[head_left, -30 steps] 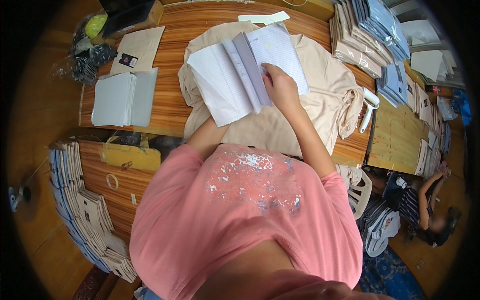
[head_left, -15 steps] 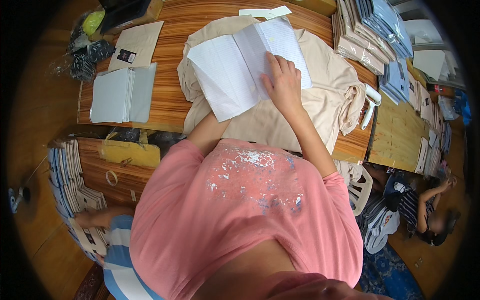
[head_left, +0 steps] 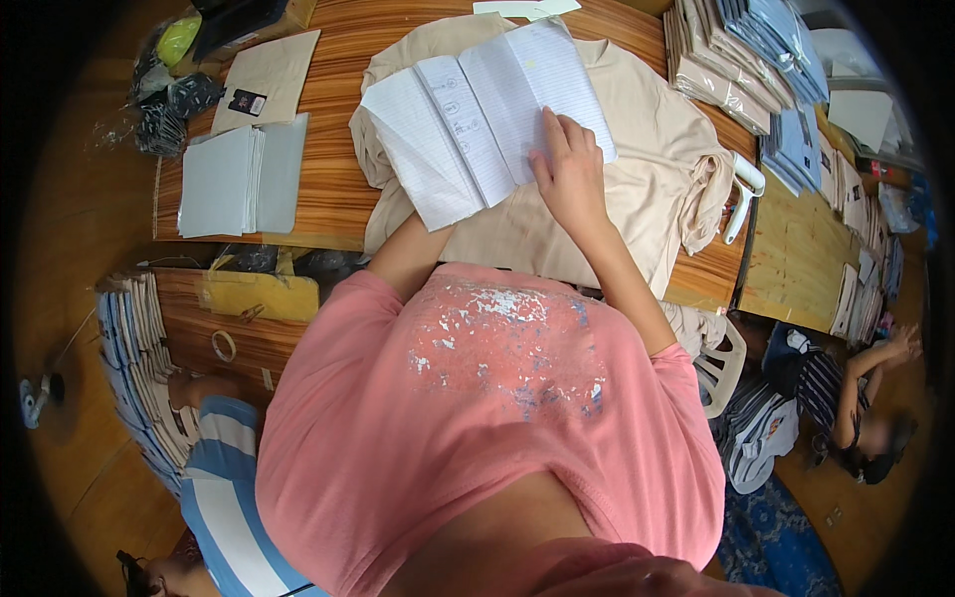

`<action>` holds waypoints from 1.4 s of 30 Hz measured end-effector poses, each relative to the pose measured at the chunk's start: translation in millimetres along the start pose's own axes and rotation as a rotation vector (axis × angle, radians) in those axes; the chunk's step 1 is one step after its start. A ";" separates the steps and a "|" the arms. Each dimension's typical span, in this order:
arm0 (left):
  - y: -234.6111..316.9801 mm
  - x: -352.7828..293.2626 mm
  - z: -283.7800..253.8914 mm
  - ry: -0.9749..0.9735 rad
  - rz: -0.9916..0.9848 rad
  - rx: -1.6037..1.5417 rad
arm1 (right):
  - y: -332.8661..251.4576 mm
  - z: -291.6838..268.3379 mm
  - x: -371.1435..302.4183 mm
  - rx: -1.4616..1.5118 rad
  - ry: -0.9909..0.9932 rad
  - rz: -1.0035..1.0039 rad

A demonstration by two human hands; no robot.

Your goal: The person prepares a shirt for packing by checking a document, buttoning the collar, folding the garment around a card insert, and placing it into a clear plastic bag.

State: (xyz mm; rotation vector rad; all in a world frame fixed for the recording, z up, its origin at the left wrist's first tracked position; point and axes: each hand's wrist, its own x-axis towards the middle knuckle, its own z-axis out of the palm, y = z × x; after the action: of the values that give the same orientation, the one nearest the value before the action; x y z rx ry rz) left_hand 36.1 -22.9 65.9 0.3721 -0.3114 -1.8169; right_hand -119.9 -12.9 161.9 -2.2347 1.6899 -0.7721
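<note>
Notebook (head_left: pixel 497 119), one, ruled, spread over a beige garment (head_left: pixel 647 179) on the wood-grain table (head_left: pixel 333 99). Right hand (head_left: pixel 574 184): rests on the right-hand page (head_left: pixel 569 85), thumb apart from loosely curved fingers. Left hand: hidden beneath the notebook, grip cannot be told. Roller (head_left: pixel 748 173), white, handled: at the garment's right edge.

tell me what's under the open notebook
Beneath the open notebook is beige cloth, visible on both sides of it. The left forearm also runs under its lower edge; the left hand and whatever lies directly beneath the notebook are covered.
</note>
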 end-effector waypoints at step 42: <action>2.0 1.0 -3.1 -0.006 -0.024 -0.021 | 22.9 15.1 16.0 0.408 -0.156 0.264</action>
State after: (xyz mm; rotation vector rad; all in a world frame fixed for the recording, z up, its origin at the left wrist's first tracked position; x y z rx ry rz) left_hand 38.8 -24.5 63.7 0.3578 -0.2931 -1.8433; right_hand -127.4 -36.9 142.5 -1.7125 1.5465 -0.7719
